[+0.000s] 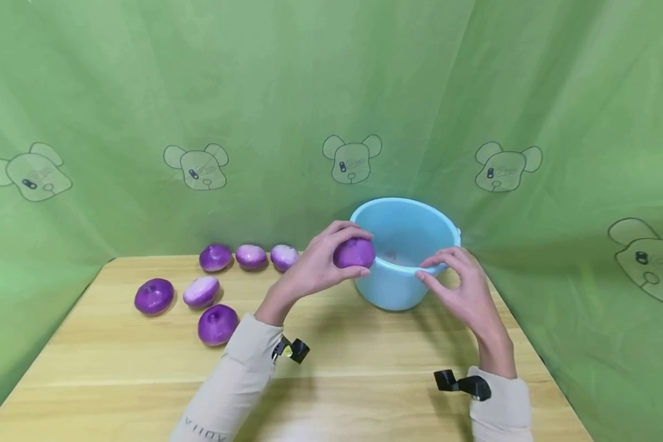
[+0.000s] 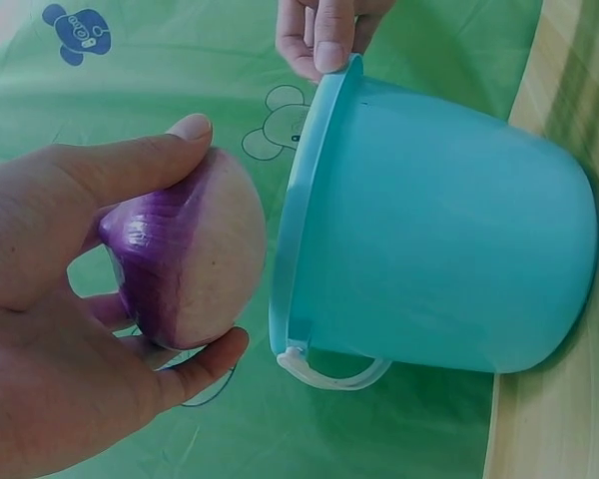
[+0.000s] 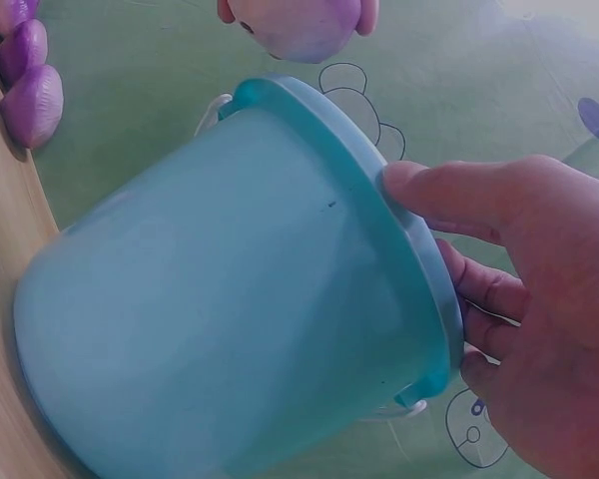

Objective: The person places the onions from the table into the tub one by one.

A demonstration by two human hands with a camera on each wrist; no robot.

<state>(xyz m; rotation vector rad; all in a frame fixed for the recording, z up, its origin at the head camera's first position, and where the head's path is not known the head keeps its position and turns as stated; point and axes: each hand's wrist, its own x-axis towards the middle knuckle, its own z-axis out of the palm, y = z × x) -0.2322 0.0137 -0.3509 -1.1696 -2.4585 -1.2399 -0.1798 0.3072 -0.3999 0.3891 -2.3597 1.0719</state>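
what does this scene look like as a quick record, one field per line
left grip: holds a purple onion near the light blue bucket, outside it
right grip: pinches the bucket's rim
bucket: upright on the wooden table; contents unclear
other onions: six on the table, left of the bucket, three along the back edge
backdrop: green cloth printed with cartoon animal faces

Pale wood-grain table, green cloth hanging behind it and at both sides, soft creases down the cloth, four round-eared animal heads outlined in a row across it, a larger fifth head at the far right.
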